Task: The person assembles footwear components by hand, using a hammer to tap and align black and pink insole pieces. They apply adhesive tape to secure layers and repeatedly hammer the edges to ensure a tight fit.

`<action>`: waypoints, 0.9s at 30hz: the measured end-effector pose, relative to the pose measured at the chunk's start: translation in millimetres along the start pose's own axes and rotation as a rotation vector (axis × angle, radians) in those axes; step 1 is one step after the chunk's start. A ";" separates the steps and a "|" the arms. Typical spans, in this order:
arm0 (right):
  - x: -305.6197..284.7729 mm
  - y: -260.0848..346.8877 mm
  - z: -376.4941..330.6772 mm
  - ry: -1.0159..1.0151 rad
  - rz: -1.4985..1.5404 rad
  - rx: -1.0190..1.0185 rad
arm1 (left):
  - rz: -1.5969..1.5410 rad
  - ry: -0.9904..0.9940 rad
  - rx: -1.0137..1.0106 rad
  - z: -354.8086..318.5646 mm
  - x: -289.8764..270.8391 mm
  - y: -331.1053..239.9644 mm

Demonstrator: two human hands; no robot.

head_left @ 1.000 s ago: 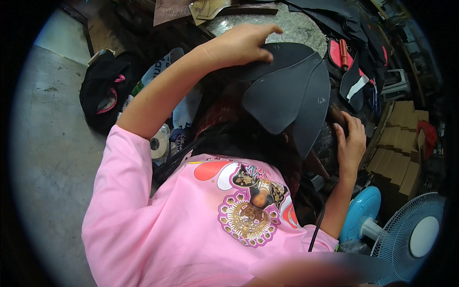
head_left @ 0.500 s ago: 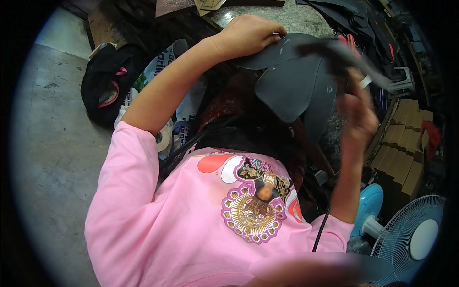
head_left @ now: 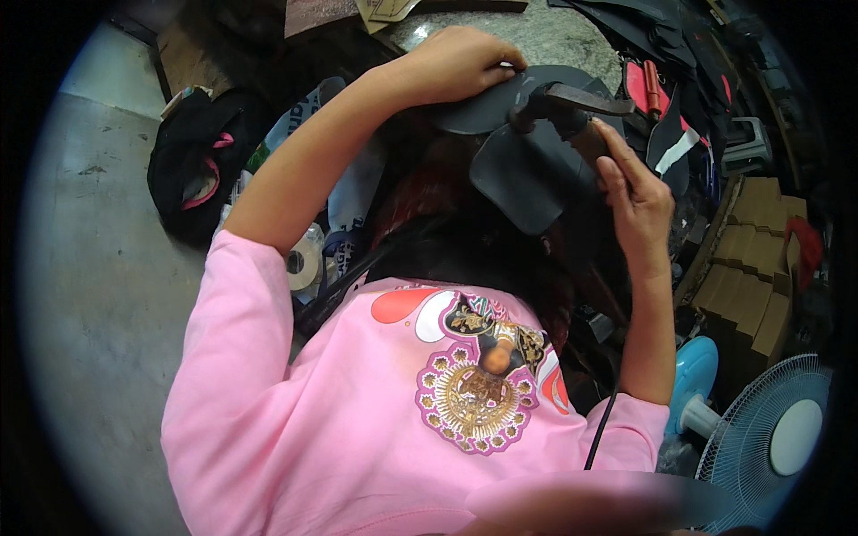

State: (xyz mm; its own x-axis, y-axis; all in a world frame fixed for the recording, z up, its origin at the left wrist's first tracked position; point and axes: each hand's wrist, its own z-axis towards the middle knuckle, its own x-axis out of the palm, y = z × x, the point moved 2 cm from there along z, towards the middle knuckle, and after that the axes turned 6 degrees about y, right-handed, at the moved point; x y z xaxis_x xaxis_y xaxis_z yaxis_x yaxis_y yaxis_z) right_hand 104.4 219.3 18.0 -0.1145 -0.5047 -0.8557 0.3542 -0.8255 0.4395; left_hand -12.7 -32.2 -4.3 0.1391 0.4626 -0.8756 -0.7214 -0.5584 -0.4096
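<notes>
My right hand (head_left: 639,198) is closed around the handle of a hammer (head_left: 572,100). Its dark metal head overlaps a dark grey, leather-like sheet piece (head_left: 518,183) in view; whether it touches is hard to tell. That piece has rounded panels that overlap one another and hang over the near edge of a grey stone slab (head_left: 505,25). With fingers bent and pressed together, my left hand (head_left: 460,67) grips the sheet piece along its far left edge. The fingertips are partly hidden.
Beyond my right hand lie a red-handled tool (head_left: 652,87) and dark sheets (head_left: 661,31). Stacked brown cardboard pieces (head_left: 746,259) and a fan (head_left: 769,438) stand on the right. A black bag (head_left: 192,165) and a tape roll (head_left: 306,261) are at left.
My right hand and the hammer, blurred before, have swung left so the hammer head is over the sheet piece. My left hand stays at its edge, with only a slight shift.
</notes>
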 end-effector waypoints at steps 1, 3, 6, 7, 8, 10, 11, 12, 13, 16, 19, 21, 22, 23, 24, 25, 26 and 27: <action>-7.6 -4.7 3.0 -0.060 -0.087 -0.037 | 0.005 0.010 -0.010 -1.2 -1.9 0.8; -23.1 -12.9 6.3 -0.130 -0.240 -0.032 | 0.013 0.049 -0.042 -7.6 -3.8 1.4; -35.5 -15.4 3.7 -0.286 0.244 -0.042 | -0.018 0.047 -0.036 -14.7 -6.7 0.8; -32.4 -13.4 2.0 -0.271 0.320 -0.008 | -0.027 0.063 -0.049 -14.9 -6.7 0.8; -28.8 -9.9 -1.8 -0.264 0.402 0.018 | -0.035 0.080 -0.061 -14.5 -7.0 1.3; -12.7 -1.4 2.0 -0.173 0.252 -0.083 | -0.054 0.095 -0.051 -13.2 -9.3 3.0; -8.7 -1.5 4.7 -0.076 0.181 -0.027 | -0.068 0.095 -0.030 -12.4 -10.7 4.2; -3.6 -4.4 6.2 0.079 0.104 0.171 | -0.083 0.098 -0.006 -11.7 -11.6 5.7; -10.0 -4.7 9.3 -0.019 -0.041 0.069 | -0.118 0.107 -0.016 -10.2 -12.2 8.1; -32.7 -10.2 11.1 -0.202 -0.141 -0.043 | -0.239 0.147 -0.057 -10.3 -10.4 14.3; -37.1 -17.0 7.4 -0.342 0.346 0.032 | -0.346 0.180 -0.079 -7.9 -10.3 20.6; -29.0 -17.3 3.0 -0.314 0.454 0.089 | -0.409 0.229 -0.106 -6.9 -10.8 23.6; -21.5 -17.4 5.3 -0.150 0.125 0.159 | -0.441 0.249 -0.115 -6.1 -11.6 25.0; -19.7 -17.7 3.5 -0.100 0.118 0.151 | -0.453 0.249 -0.109 -5.7 -12.4 25.8; -15.3 -21.2 5.0 0.008 0.081 0.272 | -0.472 0.250 -0.101 -5.4 -12.9 26.6; -21.0 -20.3 4.7 -0.084 -0.047 0.127 | -0.488 0.240 -0.099 -4.4 -13.4 27.5; -24.9 -22.3 6.0 -0.136 -0.068 0.111 | -0.517 0.247 -0.106 -4.4 -13.1 28.3; -31.4 -24.8 6.6 -0.172 -0.083 0.100 | -0.544 0.253 -0.118 -4.5 -12.5 28.9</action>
State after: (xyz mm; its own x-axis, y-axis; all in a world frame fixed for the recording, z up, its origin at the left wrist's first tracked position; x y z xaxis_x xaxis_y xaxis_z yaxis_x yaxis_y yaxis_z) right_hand 93.1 254.0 35.8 -0.2991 -0.4626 -0.8346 0.2444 -0.8826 0.4016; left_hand -32.2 -57.2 -6.4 0.6338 0.5333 -0.5602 -0.4233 -0.3671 -0.8283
